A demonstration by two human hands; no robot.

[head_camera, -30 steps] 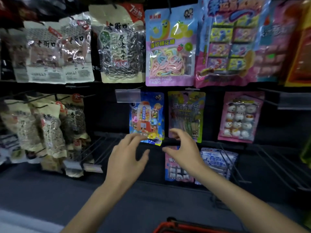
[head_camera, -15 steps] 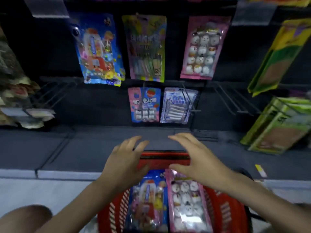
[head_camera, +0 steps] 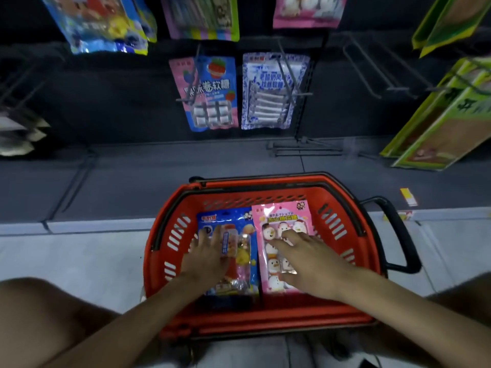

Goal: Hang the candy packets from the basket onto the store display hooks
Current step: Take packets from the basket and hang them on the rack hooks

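**Desk:** What's the head camera giving you?

**Operator:** I'm looking straight down into a red plastic basket (head_camera: 265, 181) with slotted walls and a black loop handle (head_camera: 398, 235) out on its right side. It sits on the pale tiled floor (head_camera: 79, 261), just in front of the dark grey shelf base (head_camera: 159, 176).

**Desk:** And the candy?

**Operator:** Two packets lie flat in the basket, side by side, with their long edges meeting. On the left is a glossy blue candy packet (head_camera: 228, 217) with cartoon figures. On the right is a pink marshmallow packet (head_camera: 281, 212) with rows of white snowman faces.

**Desk:** Hands?

**Operator:** Both are down in the basket, apart from each other. I see the left hand (head_camera: 210, 251) lying flat on the blue candy packet, fingers straight and spread. The right hand (head_camera: 310, 261) rests on the pink marshmallow packet, fingers splayed, tips on the snowman faces. Neither hand curls round anything.

**Desk:** The display?

**Operator:** Above the basket, a pink-and-blue soft-candy packet (head_camera: 210, 86) and a white-and-blue packet (head_camera: 273, 86) hang next to each other on hooks. To their right, thin grey wire hooks (head_camera: 372, 67) jut out from the dark back panel. Beyond those, yellow-green packets (head_camera: 438, 115) hang tilted at the edge of view. A bare knee (head_camera: 39, 314) fills the bottom left corner.
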